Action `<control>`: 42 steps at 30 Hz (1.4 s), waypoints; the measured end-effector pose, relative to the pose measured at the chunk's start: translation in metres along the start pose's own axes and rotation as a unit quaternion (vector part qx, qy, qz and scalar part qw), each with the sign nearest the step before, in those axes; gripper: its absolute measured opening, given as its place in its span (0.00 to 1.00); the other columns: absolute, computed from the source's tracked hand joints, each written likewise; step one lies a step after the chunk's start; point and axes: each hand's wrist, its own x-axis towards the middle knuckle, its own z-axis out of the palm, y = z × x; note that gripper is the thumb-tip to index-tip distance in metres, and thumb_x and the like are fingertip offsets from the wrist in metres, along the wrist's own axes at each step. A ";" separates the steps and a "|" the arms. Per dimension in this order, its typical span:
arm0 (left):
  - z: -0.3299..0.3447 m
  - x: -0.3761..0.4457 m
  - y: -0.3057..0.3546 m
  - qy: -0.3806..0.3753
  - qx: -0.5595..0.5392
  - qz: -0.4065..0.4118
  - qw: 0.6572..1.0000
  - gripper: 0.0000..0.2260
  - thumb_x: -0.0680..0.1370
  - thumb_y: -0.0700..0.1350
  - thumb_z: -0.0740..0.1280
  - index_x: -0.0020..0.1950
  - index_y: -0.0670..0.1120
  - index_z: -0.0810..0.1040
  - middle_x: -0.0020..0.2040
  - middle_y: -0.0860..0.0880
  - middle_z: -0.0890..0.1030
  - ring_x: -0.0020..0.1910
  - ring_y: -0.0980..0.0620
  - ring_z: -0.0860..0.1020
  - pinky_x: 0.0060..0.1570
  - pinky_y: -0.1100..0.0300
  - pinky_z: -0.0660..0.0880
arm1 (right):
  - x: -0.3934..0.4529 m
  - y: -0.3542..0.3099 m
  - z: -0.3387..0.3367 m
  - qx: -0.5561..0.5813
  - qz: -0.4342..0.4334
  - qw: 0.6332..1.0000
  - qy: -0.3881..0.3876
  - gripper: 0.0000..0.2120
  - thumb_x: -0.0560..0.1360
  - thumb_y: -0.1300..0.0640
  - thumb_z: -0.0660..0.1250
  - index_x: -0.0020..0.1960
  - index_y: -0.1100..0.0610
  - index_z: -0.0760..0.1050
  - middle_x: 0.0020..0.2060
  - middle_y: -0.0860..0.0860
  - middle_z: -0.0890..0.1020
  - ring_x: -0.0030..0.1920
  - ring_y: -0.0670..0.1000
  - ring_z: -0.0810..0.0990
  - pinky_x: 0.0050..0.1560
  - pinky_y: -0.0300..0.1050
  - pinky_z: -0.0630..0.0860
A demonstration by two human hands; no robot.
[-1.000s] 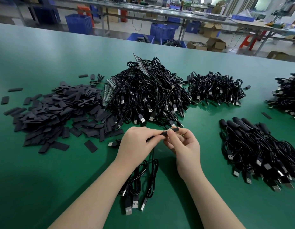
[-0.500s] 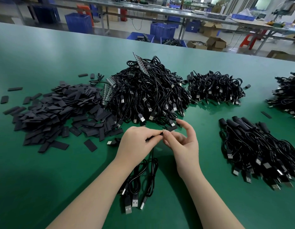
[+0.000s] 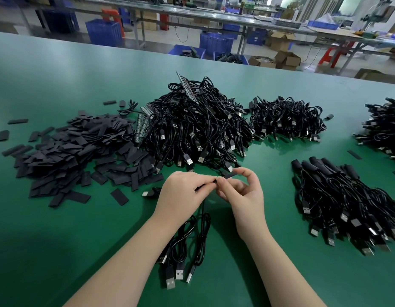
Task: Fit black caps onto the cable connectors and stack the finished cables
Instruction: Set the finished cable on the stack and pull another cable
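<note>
Here the left hand (image 3: 183, 191) curls its fingers round the end of a black cable (image 3: 202, 231), which hangs down to the green table (image 3: 59, 251), while the right hand (image 3: 243, 193) pinches a black cap (image 3: 228, 175) between thumb and forefinger, its other fingers loosely bent. The connector itself is hidden between the fingertips. Loose caps (image 3: 77, 151) lie left, finished cables (image 3: 347, 207) right.

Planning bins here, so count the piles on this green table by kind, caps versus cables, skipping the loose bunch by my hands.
Cap pile: 1
Cable piles: 4 (centre pile, far pile, edge pile, capped stack)
Total: 5
</note>
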 end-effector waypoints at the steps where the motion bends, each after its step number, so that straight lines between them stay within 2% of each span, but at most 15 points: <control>1: 0.000 0.000 0.000 0.004 0.001 0.000 1.000 0.08 0.76 0.49 0.68 0.50 0.54 0.86 0.36 0.56 0.83 0.36 0.56 0.78 0.46 0.65 0.70 | 0.000 0.000 0.000 0.006 0.004 1.000 -0.002 0.16 0.74 0.64 0.73 0.59 0.55 0.74 0.33 0.50 0.81 0.37 0.48 0.81 0.46 0.40 0.80; 2: -0.001 0.000 0.001 0.007 0.001 0.000 1.000 0.08 0.76 0.49 0.68 0.50 0.54 0.86 0.37 0.57 0.83 0.37 0.56 0.78 0.46 0.65 0.71 | 0.001 0.000 0.001 0.010 0.010 1.000 -0.006 0.16 0.74 0.63 0.74 0.59 0.54 0.76 0.33 0.50 0.81 0.38 0.48 0.81 0.46 0.40 0.80; 4: -0.002 -0.001 0.001 0.012 -0.003 -0.001 1.000 0.08 0.76 0.49 0.68 0.51 0.53 0.86 0.40 0.58 0.84 0.39 0.58 0.79 0.48 0.63 0.72 | 0.001 0.000 0.002 0.009 0.016 1.000 -0.013 0.11 0.72 0.62 0.75 0.52 0.50 0.81 0.32 0.49 0.81 0.37 0.47 0.80 0.46 0.40 0.79; 7: -0.002 0.000 0.001 0.033 -0.012 -0.013 0.999 0.08 0.75 0.48 0.70 0.51 0.52 0.86 0.43 0.57 0.85 0.43 0.59 0.82 0.52 0.61 0.73 | 0.000 -0.002 0.003 0.003 0.010 1.000 -0.011 0.10 0.71 0.62 0.76 0.45 0.48 0.83 0.32 0.49 0.81 0.38 0.47 0.82 0.47 0.39 0.79; 10: -0.002 0.001 0.002 0.032 -0.015 -0.010 0.999 0.07 0.75 0.50 0.70 0.50 0.53 0.86 0.40 0.58 0.85 0.42 0.60 0.81 0.51 0.60 0.73 | -0.001 -0.003 0.002 0.009 -0.005 1.000 0.006 0.08 0.68 0.58 0.77 0.44 0.48 0.83 0.33 0.50 0.81 0.39 0.47 0.83 0.47 0.38 0.79; 14: -0.002 0.002 0.001 0.018 -0.013 0.018 1.000 0.07 0.76 0.49 0.70 0.50 0.52 0.87 0.37 0.57 0.84 0.38 0.58 0.81 0.46 0.53 0.75 | -0.001 -0.002 0.002 0.004 -0.007 1.000 0.017 0.09 0.71 0.63 0.76 0.43 0.49 0.83 0.33 0.51 0.81 0.38 0.48 0.83 0.47 0.38 0.80; 19: 0.001 0.001 -0.004 0.052 0.013 0.046 0.997 0.07 0.74 0.46 0.72 0.48 0.47 0.87 0.38 0.54 0.85 0.39 0.54 0.83 0.43 0.49 0.77 | 0.000 -0.003 0.000 -0.002 0.013 1.000 -0.019 0.08 0.72 0.64 0.75 0.43 0.51 0.82 0.31 0.51 0.80 0.36 0.49 0.81 0.48 0.42 0.81; 24: 0.000 0.003 -0.008 0.036 0.023 0.058 0.997 0.07 0.74 0.46 0.71 0.49 0.47 0.87 0.41 0.54 0.86 0.41 0.54 0.83 0.47 0.53 0.77 | 0.000 -0.004 0.003 -0.006 0.009 1.000 -0.012 0.09 0.72 0.64 0.75 0.50 0.55 0.80 0.32 0.51 0.81 0.35 0.47 0.81 0.47 0.44 0.80; 27: -0.001 0.003 -0.004 0.043 0.005 0.006 0.999 0.08 0.75 0.49 0.70 0.51 0.50 0.86 0.41 0.56 0.85 0.41 0.58 0.81 0.50 0.61 0.73 | -0.003 -0.006 0.006 -0.055 -0.045 0.997 0.021 0.17 0.74 0.63 0.74 0.58 0.46 0.79 0.41 0.50 0.86 0.43 0.47 0.85 0.48 0.38 0.80; 29: -0.001 0.003 -0.004 0.049 -0.005 -0.021 0.999 0.07 0.74 0.49 0.72 0.50 0.50 0.86 0.41 0.56 0.85 0.41 0.58 0.80 0.51 0.62 0.73 | -0.006 -0.006 0.008 -0.100 -0.080 0.991 0.041 0.20 0.76 0.61 0.72 0.60 0.39 0.77 0.46 0.47 0.87 0.48 0.47 0.86 0.52 0.38 0.80; 31: -0.002 0.002 -0.004 0.043 -0.041 -0.046 0.997 0.07 0.73 0.48 0.74 0.50 0.50 0.86 0.41 0.55 0.85 0.42 0.59 0.81 0.50 0.63 0.75 | -0.007 -0.006 0.008 -0.141 -0.100 0.984 0.039 0.21 0.77 0.61 0.71 0.61 0.37 0.76 0.46 0.43 0.87 0.49 0.46 0.85 0.54 0.37 0.79; 34: -0.003 0.001 -0.003 0.048 -0.103 -0.077 0.991 0.07 0.72 0.46 0.76 0.50 0.50 0.86 0.41 0.55 0.85 0.43 0.60 0.81 0.47 0.64 0.76 | -0.008 -0.005 0.007 -0.183 -0.117 0.975 0.042 0.21 0.77 0.60 0.71 0.62 0.37 0.74 0.44 0.39 0.86 0.45 0.41 0.84 0.47 0.30 0.76; 37: -0.002 0.000 -0.002 0.039 -0.097 -0.082 0.991 0.08 0.72 0.46 0.75 0.51 0.50 0.86 0.41 0.55 0.85 0.43 0.58 0.81 0.48 0.61 0.76 | -0.008 -0.002 0.006 -0.202 -0.123 0.971 0.044 0.21 0.77 0.59 0.71 0.61 0.36 0.74 0.41 0.37 0.85 0.37 0.36 0.80 0.41 0.26 0.72; 39: -0.002 0.000 -0.003 0.033 -0.077 -0.077 0.993 0.08 0.72 0.46 0.75 0.51 0.49 0.86 0.43 0.54 0.86 0.45 0.56 0.81 0.51 0.59 0.76 | -0.008 -0.001 0.005 -0.216 -0.119 0.969 0.031 0.21 0.76 0.58 0.72 0.63 0.38 0.74 0.40 0.35 0.85 0.36 0.34 0.79 0.41 0.24 0.71; 42: -0.002 0.000 -0.004 0.029 -0.097 -0.087 0.991 0.09 0.72 0.45 0.75 0.52 0.49 0.86 0.44 0.52 0.86 0.45 0.58 0.81 0.50 0.61 0.76 | -0.007 0.000 0.005 -0.216 -0.108 0.970 0.024 0.21 0.76 0.58 0.72 0.67 0.47 0.75 0.41 0.34 0.84 0.39 0.32 0.80 0.42 0.23 0.70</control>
